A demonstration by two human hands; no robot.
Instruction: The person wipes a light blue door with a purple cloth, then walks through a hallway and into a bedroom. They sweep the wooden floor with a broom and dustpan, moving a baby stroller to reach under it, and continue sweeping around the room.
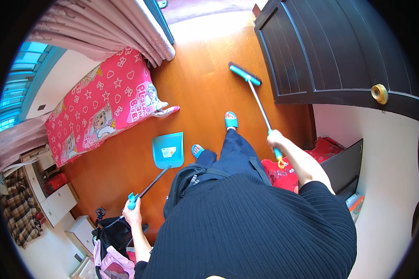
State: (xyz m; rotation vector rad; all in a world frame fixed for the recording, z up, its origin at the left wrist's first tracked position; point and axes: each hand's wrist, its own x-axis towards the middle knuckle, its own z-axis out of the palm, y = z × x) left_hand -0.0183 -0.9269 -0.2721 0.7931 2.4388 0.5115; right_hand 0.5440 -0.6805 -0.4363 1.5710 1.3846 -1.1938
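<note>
My right hand (278, 138) grips the turquoise handle end of a broom (260, 101), which has a thin metal stick and a yellow hanging loop. Its turquoise head with dark bristles (245, 73) reaches out over the wooden floor, left of the dark door. In my left hand (132, 210) is the long handle of a turquoise dustpan, held close to a turquoise clip on the shaft. The dustpan's scoop (168, 150) bears a white label and lies left of my feet, its wide edge facing away from me. No loose dirt can be made out in it.
A dark panelled door (321, 52) with a brass knob stands open at the right. Left is a table or bench under a pink printed cloth (104, 104), below a pink curtain (125, 24). A stroller (115, 233) stands lower left; red floral fabric (279, 172) lies right of my legs.
</note>
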